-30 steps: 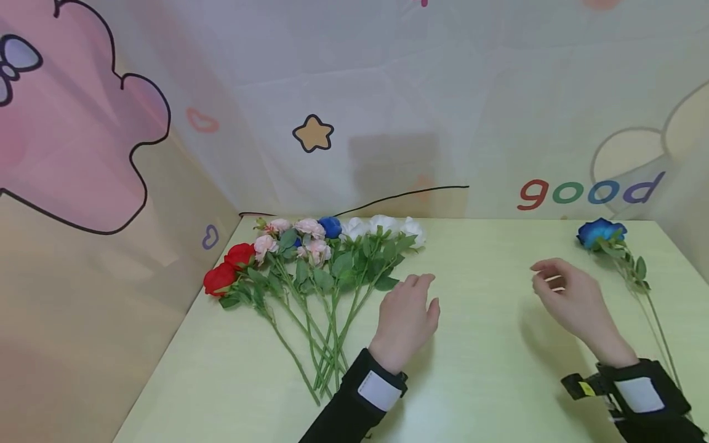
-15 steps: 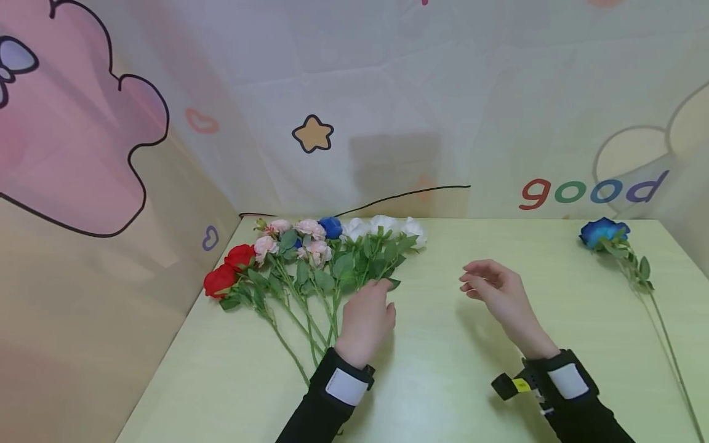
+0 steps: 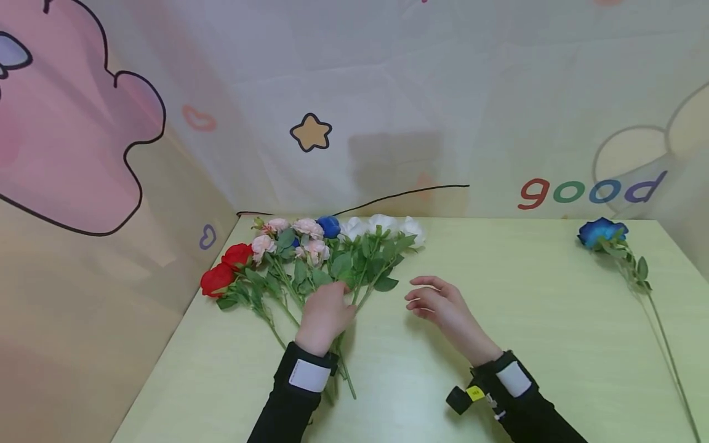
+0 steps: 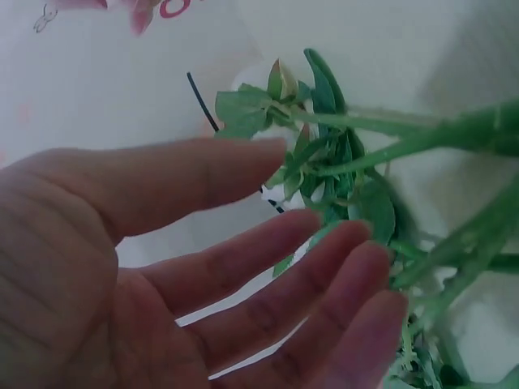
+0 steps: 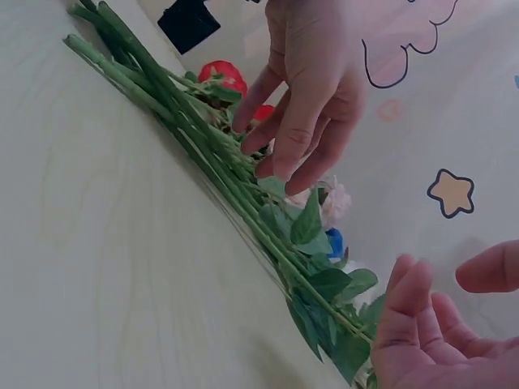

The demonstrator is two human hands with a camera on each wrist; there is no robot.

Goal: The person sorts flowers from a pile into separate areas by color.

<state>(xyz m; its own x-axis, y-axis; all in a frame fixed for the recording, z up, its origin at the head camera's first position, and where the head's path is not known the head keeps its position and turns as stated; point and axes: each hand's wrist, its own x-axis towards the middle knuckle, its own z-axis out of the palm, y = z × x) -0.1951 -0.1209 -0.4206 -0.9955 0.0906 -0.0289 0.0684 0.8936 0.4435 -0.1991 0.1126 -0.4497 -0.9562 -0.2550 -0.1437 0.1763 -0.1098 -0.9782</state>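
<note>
A bunch of long-stemmed artificial flowers lies on the table's left half: red roses [image 3: 217, 280], pink flowers [image 3: 309, 228], a blue flower [image 3: 329, 227] and white flowers [image 3: 383, 224]. Over the green stems [image 5: 215, 166] hangs my left hand [image 3: 327, 312], its fingers loosely bent and apart from the thumb, holding nothing. To the right of the bunch, my right hand [image 3: 445, 306] hovers with relaxed fingers, likewise holding nothing. In the right wrist view, the right hand [image 5: 438, 340] is near the leafy end of the bunch. The left palm [image 4: 65, 235] faces the stems.
A single blue rose [image 3: 600, 232] lies at the table's right side, its stem running toward the front. Behind the pale table [image 3: 498, 246] rises a printed backdrop [image 3: 388, 92]. Black wrist straps [image 3: 310, 369] are on both forearms.
Both hands have moved left. The left hand has come over the stems of the bunch; the right hand has left the lone blue rose's side and crossed toward the bunch.
</note>
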